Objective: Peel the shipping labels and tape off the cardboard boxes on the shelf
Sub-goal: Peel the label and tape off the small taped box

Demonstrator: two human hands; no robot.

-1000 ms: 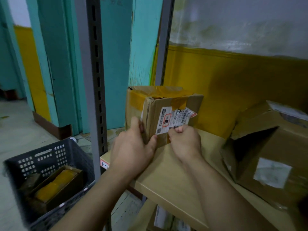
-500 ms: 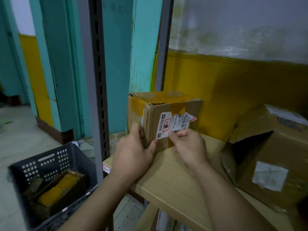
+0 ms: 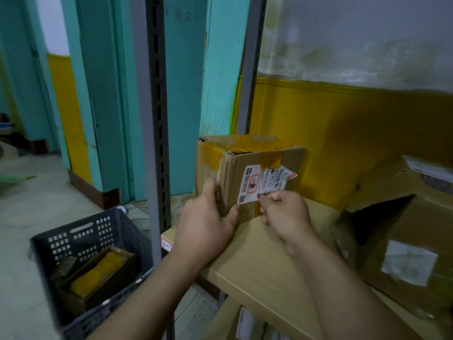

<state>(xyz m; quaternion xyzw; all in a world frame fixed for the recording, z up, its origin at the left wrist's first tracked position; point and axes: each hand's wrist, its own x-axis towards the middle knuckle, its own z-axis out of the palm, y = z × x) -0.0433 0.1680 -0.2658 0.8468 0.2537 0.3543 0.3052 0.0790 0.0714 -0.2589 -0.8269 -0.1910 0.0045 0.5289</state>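
Note:
A small cardboard box (image 3: 291, 159) with yellow-brown tape (image 3: 270, 157) on top stands at the left end of the wooden shelf (image 3: 257, 261). A white shipping label (image 3: 263, 184) covers its front face, and the label's right end curls off the cardboard. My left hand (image 3: 206, 222) grips the box's near left corner, thumb on the front face. My right hand (image 3: 285, 212) pinches the label's lower edge with closed fingers.
A bigger torn-open cardboard box (image 3: 402, 241) with a white label patch lies on the shelf to the right. A dark plastic crate (image 3: 81, 231) holding a small taped box sits on the floor at left. A grey slotted shelf post (image 3: 154, 119) rises just left of my hands.
My right hand shifted along the label's lower edge and now pinches it, with that edge lifting from the box. The left hand keeps its grip on the corner. The camera moved slightly.

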